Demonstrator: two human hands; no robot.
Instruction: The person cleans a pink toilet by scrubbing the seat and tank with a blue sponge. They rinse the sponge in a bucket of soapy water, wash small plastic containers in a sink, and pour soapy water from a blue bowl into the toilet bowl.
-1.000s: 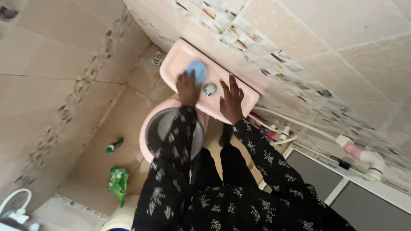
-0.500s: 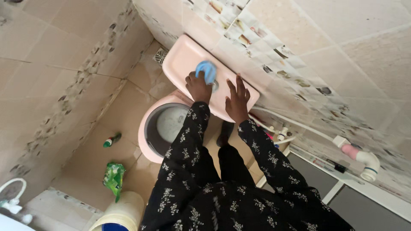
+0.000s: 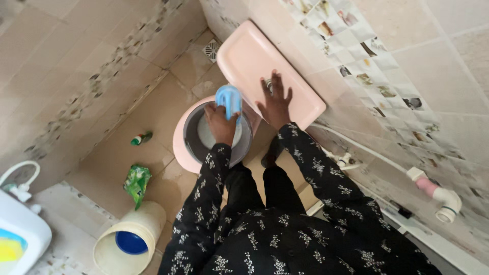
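Note:
I look down on a pink toilet (image 3: 179, 147) with a pink cistern lid (image 3: 244, 53) against the tiled wall. My left hand (image 3: 220, 124) grips a light blue cloth (image 3: 228, 99) over the front face of the cistern, just above the bowl. My right hand (image 3: 275, 100) lies flat on the cistern lid with fingers spread, covering the flush button. Both arms wear black sleeves with a white floral print.
A cream bucket (image 3: 130, 235) with a blue scoop inside stands at lower left. A green packet (image 3: 136, 182) and a small green bottle (image 3: 140, 138) lie on the beige floor. A floor drain (image 3: 211, 49) sits behind the toilet. White pipes (image 3: 433, 191) run along the right wall.
My left hand has brought the blue cloth down from the top of the cistern lid to its front face above the bowl. My right hand has stayed on the lid.

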